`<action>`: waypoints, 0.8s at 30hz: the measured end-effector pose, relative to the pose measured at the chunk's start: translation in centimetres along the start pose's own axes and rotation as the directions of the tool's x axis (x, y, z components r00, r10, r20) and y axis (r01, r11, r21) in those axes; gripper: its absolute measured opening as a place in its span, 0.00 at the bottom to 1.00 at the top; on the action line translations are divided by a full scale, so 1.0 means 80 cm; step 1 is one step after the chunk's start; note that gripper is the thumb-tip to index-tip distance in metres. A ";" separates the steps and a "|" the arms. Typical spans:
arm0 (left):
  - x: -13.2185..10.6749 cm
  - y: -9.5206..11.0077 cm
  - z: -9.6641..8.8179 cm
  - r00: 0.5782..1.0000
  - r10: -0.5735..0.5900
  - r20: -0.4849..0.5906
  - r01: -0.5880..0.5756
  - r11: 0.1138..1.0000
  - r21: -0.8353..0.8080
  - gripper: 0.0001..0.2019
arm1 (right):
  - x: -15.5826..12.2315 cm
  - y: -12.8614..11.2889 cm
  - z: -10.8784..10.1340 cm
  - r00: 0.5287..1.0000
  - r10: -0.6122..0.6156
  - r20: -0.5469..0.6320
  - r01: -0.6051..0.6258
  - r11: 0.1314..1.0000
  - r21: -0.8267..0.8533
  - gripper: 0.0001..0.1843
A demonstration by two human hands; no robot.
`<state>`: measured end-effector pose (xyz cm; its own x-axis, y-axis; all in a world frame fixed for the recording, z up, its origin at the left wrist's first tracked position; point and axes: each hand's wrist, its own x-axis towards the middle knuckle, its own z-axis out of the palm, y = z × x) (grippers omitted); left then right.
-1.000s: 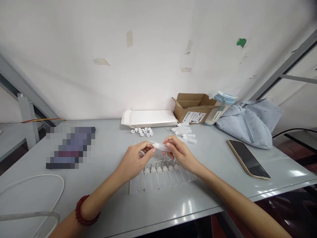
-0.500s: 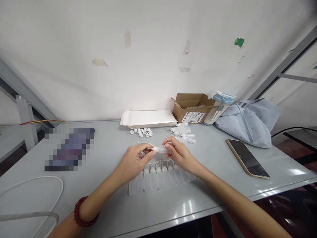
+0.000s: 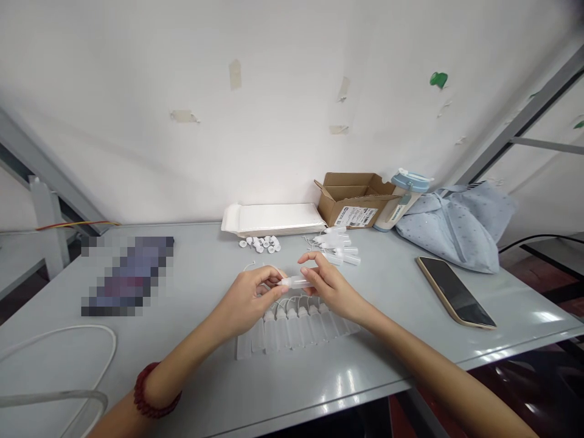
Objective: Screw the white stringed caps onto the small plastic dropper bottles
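Between my hands, above the table, lies a small translucent plastic squeeze bottle (image 3: pixel 297 282), held roughly level. My left hand (image 3: pixel 252 298) pinches its white cap end with thumb and fingers. At the other end my right hand (image 3: pixel 329 285) grips the body between thumb and fingers, its index finger raised off the bottle. A thin white strap shows just behind my left fingers. Close below my hands is a row of similar capped bottles (image 3: pixel 296 331) lying side by side, with looped straps at their tops; my right hand partly covers the row.
Small white caps (image 3: pixel 260 244) lie in a pile behind my hands, and several more bottles (image 3: pixel 342 243) lie to their right. At the wall are a white package (image 3: pixel 280 219), a cardboard box (image 3: pixel 358 198) and a tumbler (image 3: pixel 401 198). A phone (image 3: pixel 456 292) and cloth bag (image 3: pixel 456 228) lie right.
The bottle and my hands have shifted slightly down. My right index finger has lifted away from the bottle, leaving more of it showing.
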<state>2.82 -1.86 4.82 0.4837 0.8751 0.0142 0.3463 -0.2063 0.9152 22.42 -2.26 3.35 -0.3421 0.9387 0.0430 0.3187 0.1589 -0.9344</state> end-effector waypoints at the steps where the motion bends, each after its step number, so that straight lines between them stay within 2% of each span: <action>1: 0.000 0.000 0.000 1.000 0.011 -0.006 -0.011 1.000 0.000 0.09 | 0.000 0.000 0.000 1.000 0.012 0.002 -0.012 1.000 0.023 0.11; 4: 0.000 0.000 0.001 1.000 0.007 -0.021 -0.007 1.000 -0.001 0.10 | 0.001 0.002 0.000 0.999 0.030 0.009 -0.031 0.997 0.066 0.12; 8: 0.000 -0.001 0.004 0.997 -0.079 0.017 0.079 0.997 0.013 0.16 | -0.001 0.002 0.002 1.000 0.021 0.015 -0.022 0.997 0.071 0.12; 11: 0.000 -0.002 0.005 0.994 -0.107 0.000 0.107 0.994 0.023 0.19 | -0.003 -0.002 0.002 0.999 -0.007 0.047 0.003 0.997 0.073 0.13; 13: 0.000 -0.002 0.003 0.994 -0.105 -0.025 0.105 0.994 0.010 0.20 | -0.004 -0.003 0.002 0.997 -0.050 0.065 0.050 0.999 0.007 0.17; 15: 0.000 -0.003 0.001 0.993 -0.104 -0.050 0.103 0.994 -0.019 0.21 | -0.004 -0.003 0.001 0.991 -0.125 0.051 0.131 0.981 -0.142 0.19; 18: 0.001 -0.005 -0.002 0.992 -0.111 -0.060 0.107 0.992 -0.072 0.21 | -0.003 0.001 0.001 0.963 -0.268 0.006 0.252 0.900 -0.357 0.13; 21: 0.002 -0.007 -0.002 0.993 -0.113 -0.046 0.109 0.991 -0.084 0.22 | -0.002 0.004 0.001 0.922 -0.387 -0.026 0.341 0.840 -0.422 0.11; 24: 0.001 -0.006 0.001 0.995 -0.087 -0.049 0.084 0.995 -0.061 0.21 | -0.002 0.004 0.001 0.907 -0.417 -0.048 0.357 0.827 -0.435 0.13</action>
<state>2.72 -1.69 4.34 0.4118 0.9101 -0.0459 0.3358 -0.1047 0.9361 22.50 -2.37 3.02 -0.4015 0.8000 0.4459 0.5255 0.6000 -0.6033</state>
